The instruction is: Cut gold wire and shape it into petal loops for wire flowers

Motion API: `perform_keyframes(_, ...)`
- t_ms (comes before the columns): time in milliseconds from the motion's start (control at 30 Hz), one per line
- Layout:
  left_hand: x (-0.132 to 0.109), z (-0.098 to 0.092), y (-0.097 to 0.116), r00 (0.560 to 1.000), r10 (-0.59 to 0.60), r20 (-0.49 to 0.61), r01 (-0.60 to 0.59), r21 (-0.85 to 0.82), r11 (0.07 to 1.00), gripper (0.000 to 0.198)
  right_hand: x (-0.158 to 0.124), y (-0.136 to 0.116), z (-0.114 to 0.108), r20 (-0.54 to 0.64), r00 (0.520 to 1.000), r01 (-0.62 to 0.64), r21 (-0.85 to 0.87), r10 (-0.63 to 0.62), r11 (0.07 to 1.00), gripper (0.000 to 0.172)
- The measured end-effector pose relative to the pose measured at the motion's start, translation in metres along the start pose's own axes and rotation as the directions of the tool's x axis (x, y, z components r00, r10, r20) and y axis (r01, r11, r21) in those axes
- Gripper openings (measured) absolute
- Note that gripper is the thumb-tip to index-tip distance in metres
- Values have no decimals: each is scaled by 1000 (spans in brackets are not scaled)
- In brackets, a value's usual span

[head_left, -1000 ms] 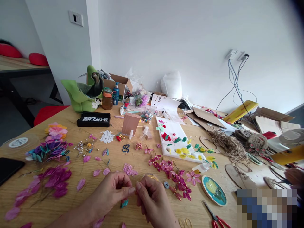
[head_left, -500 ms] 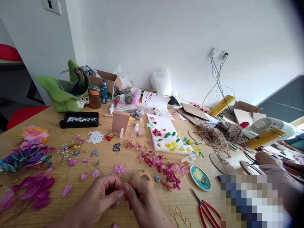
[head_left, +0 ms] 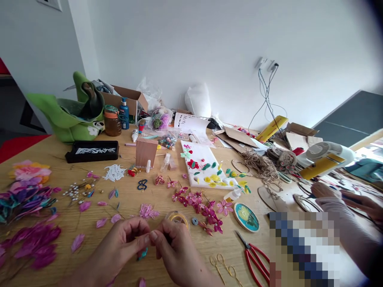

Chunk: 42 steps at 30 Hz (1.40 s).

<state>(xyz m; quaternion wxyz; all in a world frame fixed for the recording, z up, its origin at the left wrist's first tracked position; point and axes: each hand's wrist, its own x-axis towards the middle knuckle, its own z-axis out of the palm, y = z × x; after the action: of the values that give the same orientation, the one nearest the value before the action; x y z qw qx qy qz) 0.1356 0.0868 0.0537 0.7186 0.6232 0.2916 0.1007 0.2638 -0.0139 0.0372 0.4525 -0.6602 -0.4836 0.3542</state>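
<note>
My left hand (head_left: 128, 243) and my right hand (head_left: 173, 249) meet above the wooden table, thumbs and fingertips pinched together. What lies between the fingertips is too small to make out. Below the left fingers a small teal piece (head_left: 143, 254) shows; whether it is held or lies on the table I cannot tell. Just behind the right hand is a round spool of gold wire (head_left: 178, 218), partly covered. Pink thin strips (head_left: 149, 211) lie behind the left hand. Loose pink petals (head_left: 78, 242) are spread to the left.
Red-handled pliers (head_left: 253, 255) and gold scissors (head_left: 223, 265) lie to the right. Pink flowers on stems (head_left: 200, 205) and a round painted piece (head_left: 246, 217) sit beyond. A white foam board (head_left: 203, 159) holds flowers. Magenta petals (head_left: 38, 243) cover the left. At far right another person's hand (head_left: 326, 190) works.
The view has shifted a little, so most things sit further left. My hands stay pinched together, and more of the teal piece shows below the left fingers.
</note>
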Motion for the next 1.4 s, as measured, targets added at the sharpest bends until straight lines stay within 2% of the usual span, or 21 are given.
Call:
perform_keyframes(133, 3, -3, -15, 1000, 3, 16, -4, 16, 1000, 48, 0, 3, 2, -24, 999, 47, -26, -48, 999, 35)
perform_keyframes(300, 1, 0, -14, 1000, 16, 17, -15, -27, 1000, 46, -3, 7, 4, -21, 999, 30, -70, -31, 997, 39)
perform_keyframes(467, 3, -1, -13, 1000, 23, -19, -25, -80, 997, 45, 0, 4, 5, 77, 988, -147, 144, 137, 978, 49)
perform_keyframes(567, 3, -3, -12, 997, 39, -61, -44, -86, 995, 42, 2, -1, 5, 123, 974, -216, 228, 192, 949, 52)
perform_keyframes(800, 2, -2, -10, 997, 39, -62, -45, -96, 994, 41, 1, -4, 7, 177, 955, -286, 316, 239, 905, 57)
perform_keyframes(1033, 4, -5, -11, 997, 35, -70, -40, -66, 997, 34, 5, -2, -2, 208, 956, -273, 355, 209, 894, 49)
perform_keyframes(1100, 5, -9, -11, 992, 61, -106, -63, -18, 998, 31, 6, -9, -11, 149, 973, -215, 313, 176, 925, 47)
perform_keyframes(1133, 5, -12, -11, 988, 85, -132, -84, 18, 996, 29, 6, -14, -18, 82, 985, -169, 296, 151, 940, 47)
perform_keyframes(1200, 6, -16, -13, 971, 173, -163, -152, 135, 979, 24, 1, -25, -37, -141, 986, -49, 284, 92, 958, 43)
perform_keyframes(1233, 7, -18, -15, 960, 233, -156, -197, 216, 956, 22, -4, -30, -48, -264, 963, 22, 270, 52, 963, 40)
perform_keyframes(1300, 9, -20, -18, 927, 363, -98, -295, 410, 863, 20, -19, -40, -70, -476, 879, 141, 199, -30, 970, 33)
perform_keyframes(1400, 11, -18, -25, 869, 492, 59, -407, 653, 639, 19, -51, -47, -94, -679, 731, 177, 88, -71, 980, 25)
